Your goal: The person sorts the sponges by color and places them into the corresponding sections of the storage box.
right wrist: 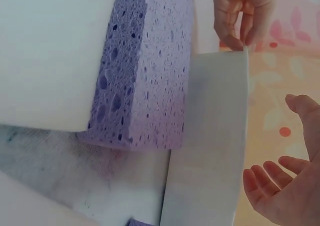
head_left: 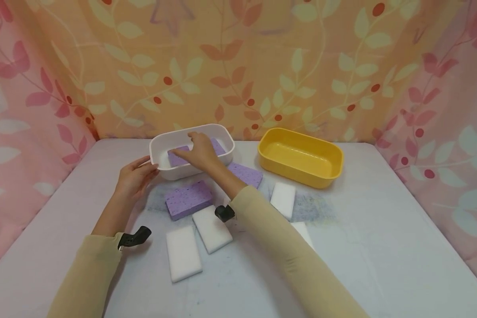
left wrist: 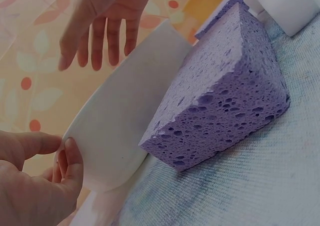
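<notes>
My left hand (head_left: 134, 177) pinches the left end of the rim of a white plastic tub (head_left: 183, 171), thumb and fingertips on either side of the edge. Above the tub, my right hand (head_left: 202, 152) is spread with thumb and fingers apart, holding nothing. Inside the tub lie two purple sponges, one on the left (head_left: 177, 157) and another on the right (head_left: 217, 147), partly hidden by the right hand. In the left wrist view, a porous purple sponge (left wrist: 215, 96) rests on the cloth close in front of the tub.
A yellow tub (head_left: 302, 168) stands to the right. Another purple sponge (head_left: 246, 175) lies between the tubs, partly behind the right arm. Several white sponge blocks, including one at the front (head_left: 184, 255) and one near the yellow tub (head_left: 283, 201), lie on the cloth-covered table. Patterned curtains enclose it.
</notes>
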{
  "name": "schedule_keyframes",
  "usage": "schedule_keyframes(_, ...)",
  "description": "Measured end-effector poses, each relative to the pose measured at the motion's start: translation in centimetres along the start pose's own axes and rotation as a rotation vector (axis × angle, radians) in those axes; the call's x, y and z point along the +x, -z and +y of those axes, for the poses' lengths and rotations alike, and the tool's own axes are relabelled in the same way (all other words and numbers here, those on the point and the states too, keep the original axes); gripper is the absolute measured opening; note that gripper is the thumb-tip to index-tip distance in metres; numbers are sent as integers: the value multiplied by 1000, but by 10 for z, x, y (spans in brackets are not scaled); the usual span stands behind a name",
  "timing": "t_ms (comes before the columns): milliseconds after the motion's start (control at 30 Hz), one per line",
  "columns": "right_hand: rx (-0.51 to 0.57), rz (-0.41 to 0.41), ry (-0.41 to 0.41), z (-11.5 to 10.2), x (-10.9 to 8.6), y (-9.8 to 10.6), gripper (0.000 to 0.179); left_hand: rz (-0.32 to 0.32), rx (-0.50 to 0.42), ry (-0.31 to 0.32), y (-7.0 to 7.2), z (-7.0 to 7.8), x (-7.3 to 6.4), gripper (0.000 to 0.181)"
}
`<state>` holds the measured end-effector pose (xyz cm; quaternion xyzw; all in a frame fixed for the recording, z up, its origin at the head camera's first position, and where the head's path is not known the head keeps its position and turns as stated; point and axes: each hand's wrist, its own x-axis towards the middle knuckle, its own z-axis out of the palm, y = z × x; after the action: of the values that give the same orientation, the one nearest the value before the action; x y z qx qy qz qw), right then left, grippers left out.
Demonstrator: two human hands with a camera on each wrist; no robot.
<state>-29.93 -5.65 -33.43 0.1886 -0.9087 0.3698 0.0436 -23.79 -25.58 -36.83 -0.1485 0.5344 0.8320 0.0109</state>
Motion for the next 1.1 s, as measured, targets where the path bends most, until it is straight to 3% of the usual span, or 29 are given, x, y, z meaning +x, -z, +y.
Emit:
schedule_keyframes(400,29,10,56,-3,-17,11,71,-15,19,-39,2,-3,0,72)
schedule_keyframes(800,103,51,102,-3,-32,27,67,-9,15,-14,1,-2,1,74)
schedule_keyframes(1100,233,127,50,7,-42,38,59,0,1,-3,3,-2,3,75)
